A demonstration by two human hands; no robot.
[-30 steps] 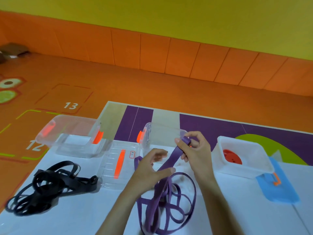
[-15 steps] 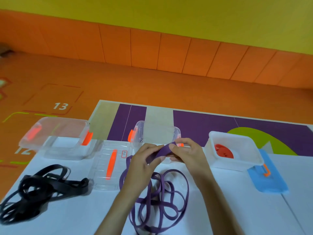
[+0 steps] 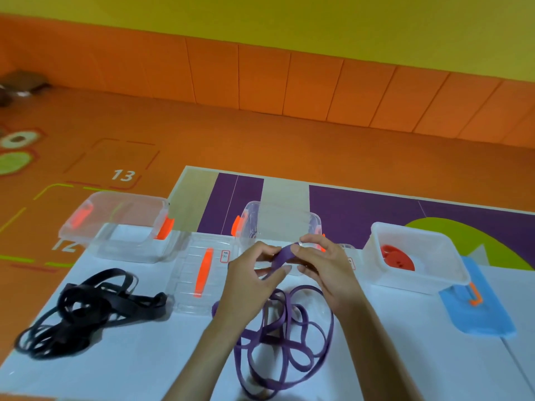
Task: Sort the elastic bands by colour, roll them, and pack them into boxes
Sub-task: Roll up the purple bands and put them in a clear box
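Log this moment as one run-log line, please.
step: rolling | left hand pinches purple band | right hand pinches same band | black bands loose at left | red roll in right box

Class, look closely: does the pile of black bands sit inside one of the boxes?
No, the black bands lie loose on the table, left of the clear lid.

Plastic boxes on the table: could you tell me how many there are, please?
3: the left clear box at the far left, the middle clear box just beyond the right hand, and the right box holding a red band. None seems hidden.
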